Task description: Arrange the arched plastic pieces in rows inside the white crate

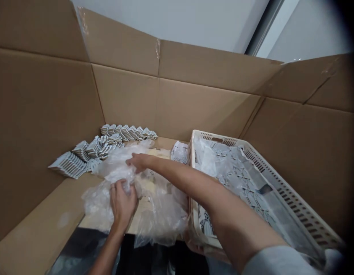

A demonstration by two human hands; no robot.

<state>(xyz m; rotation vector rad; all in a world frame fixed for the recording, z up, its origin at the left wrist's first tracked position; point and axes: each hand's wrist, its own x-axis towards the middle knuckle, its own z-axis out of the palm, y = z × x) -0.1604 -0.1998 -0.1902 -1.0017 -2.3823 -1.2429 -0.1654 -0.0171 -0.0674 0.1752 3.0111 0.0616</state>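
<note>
My left hand (122, 200) is closed on crumpled clear plastic film (98, 202), its fingers curled into it. Just beyond it, my right hand (138, 162) reaches across from the right, fingers bent around another part of the film; the exact grip is partly hidden. More loose plastic spreads toward the front edge, over pale yellowish sheets (145, 204). Behind and left of my hands stand rows of thin, light-coloured stacked pieces (69, 164), leaning on each other. Their exact kind is unclear.
A white plastic crate (297, 210) with slotted walls stands on the right, lined with plastic and holding many small patterned flat pieces. Tall cardboard walls (188, 101) enclose the left, back and right. Crumpled printed paper (179, 151) lies beside the crate.
</note>
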